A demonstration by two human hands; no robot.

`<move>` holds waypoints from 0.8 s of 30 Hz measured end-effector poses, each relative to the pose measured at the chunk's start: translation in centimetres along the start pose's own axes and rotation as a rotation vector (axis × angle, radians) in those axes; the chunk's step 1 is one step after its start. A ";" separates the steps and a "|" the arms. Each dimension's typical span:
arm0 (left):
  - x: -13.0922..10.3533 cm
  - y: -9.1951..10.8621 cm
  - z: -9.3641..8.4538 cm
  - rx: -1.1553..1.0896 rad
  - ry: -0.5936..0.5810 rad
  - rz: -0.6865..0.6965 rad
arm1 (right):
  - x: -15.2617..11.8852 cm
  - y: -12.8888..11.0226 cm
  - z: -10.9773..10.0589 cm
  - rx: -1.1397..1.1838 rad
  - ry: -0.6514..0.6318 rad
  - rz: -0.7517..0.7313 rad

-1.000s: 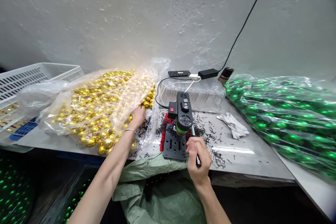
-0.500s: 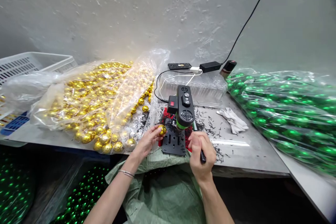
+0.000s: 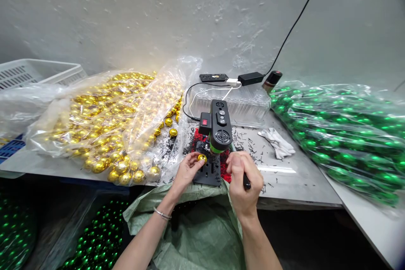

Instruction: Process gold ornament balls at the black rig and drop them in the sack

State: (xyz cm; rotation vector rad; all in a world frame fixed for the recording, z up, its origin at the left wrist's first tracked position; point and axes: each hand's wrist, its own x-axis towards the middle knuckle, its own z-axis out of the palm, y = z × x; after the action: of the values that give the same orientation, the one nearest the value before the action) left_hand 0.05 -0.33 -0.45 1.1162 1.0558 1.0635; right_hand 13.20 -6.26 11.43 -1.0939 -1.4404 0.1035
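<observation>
Pinched in the fingertips of my left hand (image 3: 189, 168) is a shiny gold ball (image 3: 202, 159), held over the slotted black base plate (image 3: 207, 175). Above and just right of the ball stands a small black bench press (image 3: 220, 126) with two round vents and a green ring at its lower end. My right hand (image 3: 244, 179) is closed round the black-ended lever (image 3: 247, 182) at the press's right side. A green woven sack (image 3: 199, 228) hangs open at the table edge below both hands.
Left lies a clear bag of gold balls (image 3: 107, 122), with a white crate (image 3: 41, 69) behind. Right is a bag of green balls (image 3: 338, 135). A white glove (image 3: 278, 142), clear plastic boxes (image 3: 247, 107), cables and black scraps surround the press. More green balls (image 3: 95, 228) sit below the table.
My left hand has moved right with the gold ball, bringing it further over the base plate near the press head. My right hand stays on the lever. The view has shifted slightly.
</observation>
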 end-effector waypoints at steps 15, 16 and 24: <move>0.0 -1.8 1.0 0.542 0.070 0.330 | -1.0 0.5 0.0 -0.049 -0.012 -0.025; 0.1 -1.9 1.1 0.549 0.075 0.337 | -1.1 0.5 0.0 -0.050 -0.014 -0.026; -0.1 -2.1 0.9 0.677 0.097 0.390 | -1.6 0.9 -0.2 -0.061 -0.043 -0.087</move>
State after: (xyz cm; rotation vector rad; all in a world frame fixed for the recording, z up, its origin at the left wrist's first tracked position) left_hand 1.13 -0.83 -2.40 1.8868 1.3589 1.0933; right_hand 13.51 -6.90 9.74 -1.0824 -1.5367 0.0214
